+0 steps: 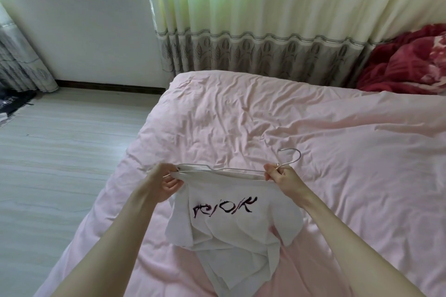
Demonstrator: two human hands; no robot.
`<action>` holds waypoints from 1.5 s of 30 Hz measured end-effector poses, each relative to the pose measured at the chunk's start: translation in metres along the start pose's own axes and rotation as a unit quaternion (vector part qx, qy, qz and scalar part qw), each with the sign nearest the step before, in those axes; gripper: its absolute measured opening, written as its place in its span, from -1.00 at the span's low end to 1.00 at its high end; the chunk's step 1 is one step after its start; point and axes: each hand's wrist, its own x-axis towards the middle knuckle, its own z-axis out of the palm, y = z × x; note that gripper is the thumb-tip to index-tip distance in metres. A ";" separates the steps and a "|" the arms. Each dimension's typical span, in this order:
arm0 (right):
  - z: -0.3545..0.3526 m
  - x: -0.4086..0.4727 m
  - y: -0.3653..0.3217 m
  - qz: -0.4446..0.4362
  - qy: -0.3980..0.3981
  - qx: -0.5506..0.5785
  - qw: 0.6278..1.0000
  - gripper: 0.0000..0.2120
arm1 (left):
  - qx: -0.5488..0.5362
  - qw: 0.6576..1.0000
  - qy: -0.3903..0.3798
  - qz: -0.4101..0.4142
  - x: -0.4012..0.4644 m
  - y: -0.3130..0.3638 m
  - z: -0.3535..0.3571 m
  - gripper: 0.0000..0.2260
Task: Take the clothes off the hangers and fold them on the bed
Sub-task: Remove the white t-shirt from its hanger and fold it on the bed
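Observation:
A white T-shirt (231, 229) with dark red lettering hangs from a thin metal hanger (231, 168), held up over the pink bed (301, 128). Its lower part drapes crumpled onto the sheet. My left hand (166, 182) pinches the shirt's shoulder at the hanger's left end. My right hand (281, 176) grips the hanger at the base of its hook together with the shirt's edge. The hook sticks up to the right of my right hand.
A red patterned blanket (405, 60) is bunched at the bed's far right. Cream curtains (253, 31) hang behind the bed. Pale wood floor (60, 147) runs along the bed's left side, with a dark item (12, 103) at the far left.

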 end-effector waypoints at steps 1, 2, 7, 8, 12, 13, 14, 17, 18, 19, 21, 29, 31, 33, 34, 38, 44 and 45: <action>0.001 -0.001 0.003 0.021 0.006 0.042 0.999 -0.61 | 0.004 1.000 -0.013 -0.017 0.001 -0.003 0.002 -0.92; 0.003 -0.002 0.005 0.036 0.007 0.110 0.993 -0.62 | 0.022 0.999 -0.028 -0.028 0.002 -0.006 0.005 -0.93; 0.003 0.009 -0.006 0.078 0.051 0.396 0.914 -0.69 | 0.197 0.979 -0.055 0.015 0.004 -0.022 0.026 -0.95; 0.000 0.012 -0.008 0.088 0.063 0.417 0.902 -0.68 | 0.226 0.971 -0.065 0.030 0.004 -0.027 0.033 -0.93; -0.023 0.033 -0.019 0.112 0.099 0.497 0.855 -0.61 | 0.351 0.930 -0.061 0.094 0.003 -0.048 0.062 -0.84; -0.030 0.038 -0.020 0.113 0.109 0.508 0.847 -0.60 | 0.373 0.919 -0.053 0.115 0.002 -0.053 0.068 -0.81; -0.039 0.042 -0.018 0.116 0.124 0.506 0.845 -0.59 | 0.398 0.906 -0.046 0.135 0.004 -0.059 0.074 -0.81; -0.060 0.052 0.013 0.139 0.189 0.407 0.882 -0.60 | 0.465 0.866 -0.017 0.186 0.017 -0.074 0.087 -0.86; -0.064 0.052 0.029 0.148 0.205 0.352 0.901 -0.62 | 0.480 0.854 -0.010 0.199 0.021 -0.078 0.089 -0.87; -0.068 0.053 0.046 0.153 0.215 0.294 0.919 -0.65 | 0.494 0.844 -0.001 0.212 0.026 -0.082 0.092 -0.87; -0.075 0.057 0.086 0.173 0.216 0.170 0.946 -0.70 | 0.525 0.820 0.013 0.228 0.042 -0.094 0.101 -0.88; -0.115 0.099 0.211 0.251 0.288 0.000 0.924 -0.92 | 0.552 0.793 0.029 0.258 0.094 -0.127 0.123 -0.92; -0.129 0.116 0.235 0.260 0.308 0.023 0.915 -0.91 | 0.557 0.789 0.032 0.258 0.110 -0.134 0.126 -0.92; -0.142 0.130 0.254 0.278 0.333 0.046 0.900 -0.89 | 0.566 0.783 0.029 0.257 0.120 -0.137 0.129 -0.93; -0.148 0.137 0.262 0.288 0.345 0.057 0.891 -0.88 | 0.568 0.781 0.030 0.259 0.123 -0.139 0.130 -0.93; -0.173 0.156 0.288 0.329 0.355 0.051 0.874 -0.85 | 0.577 0.765 0.049 0.282 0.138 -0.134 0.139 -0.91; -0.187 0.149 0.301 0.420 0.307 -0.032 0.854 -0.61 | 0.600 0.745 0.045 0.289 0.151 -0.128 0.149 -0.92; -0.184 0.147 0.300 0.427 0.304 -0.034 0.851 -0.58 | 0.601 0.745 0.045 0.287 0.150 -0.129 0.149 -0.91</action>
